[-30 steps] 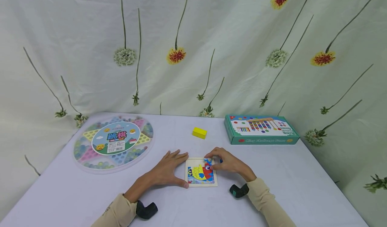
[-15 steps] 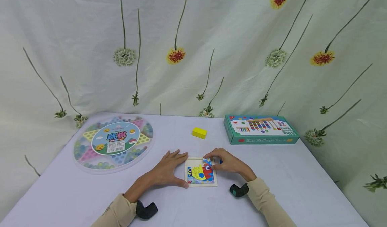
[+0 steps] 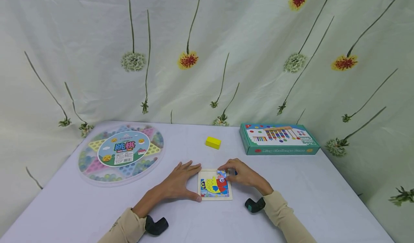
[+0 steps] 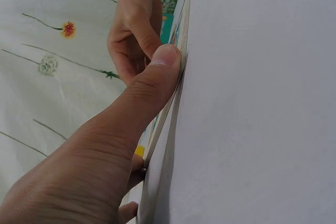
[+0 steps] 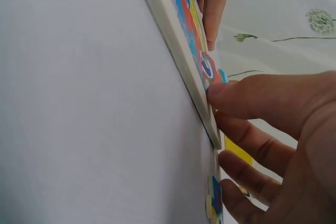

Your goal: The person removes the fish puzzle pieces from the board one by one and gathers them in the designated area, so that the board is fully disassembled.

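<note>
A square fish jigsaw puzzle in a pale wooden tray [image 3: 199,174] lies flat on the table. My left hand [image 3: 182,180] spreads its fingers beside the tray's left side, with the thumb [image 4: 166,56] touching the near left corner. At the upper right of the picture, my right hand [image 3: 244,173] pinches a blue puzzle piece [image 3: 221,173] between thumb and forefinger. The right wrist view shows that thumb [image 5: 223,95] over the tray's rim by the fish's eye. Another blue puzzle piece [image 5: 214,198] lies on the table under the right hand's other fingers.
Behind the tray sits a yellow block [image 3: 213,142]. A round Chinese checkers set [image 3: 121,155] lies at the left, and a green Ring Challenge Game box [image 3: 279,139] at the back right. A flowered curtain [image 3: 207,56] hangs behind the table.
The blue piece under my right fingers has shifted slightly left in the tray's upper right, and the right fingertips moved a little with it. My left hand has stayed put.
</note>
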`<state>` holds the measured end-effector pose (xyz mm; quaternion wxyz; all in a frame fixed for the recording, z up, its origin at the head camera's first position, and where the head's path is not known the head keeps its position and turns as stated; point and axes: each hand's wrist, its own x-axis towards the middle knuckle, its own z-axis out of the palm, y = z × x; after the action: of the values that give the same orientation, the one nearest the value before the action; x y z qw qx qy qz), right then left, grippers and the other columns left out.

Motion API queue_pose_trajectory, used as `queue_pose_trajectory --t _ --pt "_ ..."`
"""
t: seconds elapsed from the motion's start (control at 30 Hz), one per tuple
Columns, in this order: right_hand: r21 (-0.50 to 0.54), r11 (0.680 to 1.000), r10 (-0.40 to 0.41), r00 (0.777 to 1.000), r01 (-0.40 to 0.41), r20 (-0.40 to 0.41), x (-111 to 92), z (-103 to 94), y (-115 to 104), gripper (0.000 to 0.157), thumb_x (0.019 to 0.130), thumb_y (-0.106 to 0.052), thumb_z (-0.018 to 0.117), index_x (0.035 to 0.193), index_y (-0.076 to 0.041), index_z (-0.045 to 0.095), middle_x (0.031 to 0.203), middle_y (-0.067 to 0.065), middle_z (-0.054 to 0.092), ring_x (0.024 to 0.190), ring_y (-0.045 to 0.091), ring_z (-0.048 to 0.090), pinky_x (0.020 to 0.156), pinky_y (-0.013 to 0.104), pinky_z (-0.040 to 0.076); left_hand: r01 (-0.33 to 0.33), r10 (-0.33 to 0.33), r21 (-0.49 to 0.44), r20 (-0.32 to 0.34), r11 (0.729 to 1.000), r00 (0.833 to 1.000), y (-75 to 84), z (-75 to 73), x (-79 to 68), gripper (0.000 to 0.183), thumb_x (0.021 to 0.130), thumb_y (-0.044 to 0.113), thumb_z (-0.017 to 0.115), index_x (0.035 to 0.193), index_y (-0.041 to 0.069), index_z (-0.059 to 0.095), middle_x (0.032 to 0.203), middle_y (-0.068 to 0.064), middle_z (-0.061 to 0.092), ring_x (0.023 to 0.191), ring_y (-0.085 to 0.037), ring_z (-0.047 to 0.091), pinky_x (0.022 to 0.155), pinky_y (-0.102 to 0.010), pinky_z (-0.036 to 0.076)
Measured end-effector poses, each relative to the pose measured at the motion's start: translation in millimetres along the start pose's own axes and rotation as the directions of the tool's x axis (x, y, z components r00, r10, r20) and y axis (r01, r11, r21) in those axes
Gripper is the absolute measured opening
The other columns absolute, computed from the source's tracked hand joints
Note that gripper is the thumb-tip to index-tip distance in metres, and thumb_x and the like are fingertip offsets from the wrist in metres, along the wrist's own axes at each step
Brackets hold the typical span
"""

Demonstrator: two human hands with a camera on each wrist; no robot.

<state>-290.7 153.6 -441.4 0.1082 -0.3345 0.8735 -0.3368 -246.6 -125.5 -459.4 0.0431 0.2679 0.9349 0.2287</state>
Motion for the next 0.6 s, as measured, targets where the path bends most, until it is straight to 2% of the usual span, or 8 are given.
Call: queue_pose_trajectory --t 0.43,0.6 --pt "0.018 1.0 0.01 1.0 -0.009 -0.022 0.2 0.1 3.8 0.03 0.086 -0.012 0.07 0.116 -0.01 0.069 0.103 -0.002 0.065 0.096 0.019 0.048 0.081 0.032 0.042 0.011 -0.011 0.009 -0.002 1.0 1.0 0.9 0.5 0.3 0.104 0.064 0.067 0.074 0.146 0.013 0.041 0.153 0.0 0.037 0.145 -0.032 0.019 0.118 -0.056 0.006" --pt "0.054 0.998 0.022 0.999 -0.02 -0.034 -0.3 -1.2 3.7 0.029 0.086 -0.012 0.07 0.115 -0.01 0.069 0.106 0.0 0.066 0.097 0.021 0.049 0.085 0.034 0.043 0.014 -0.014 0.007 -0.001 1.0 1.0 1.1 0.5 -0.1 0.103 0.064 0.067 0.074 0.146 0.013 0.041 0.153 0.0 0.037 0.145 -0.032 0.019 0.117 -0.056 0.006"
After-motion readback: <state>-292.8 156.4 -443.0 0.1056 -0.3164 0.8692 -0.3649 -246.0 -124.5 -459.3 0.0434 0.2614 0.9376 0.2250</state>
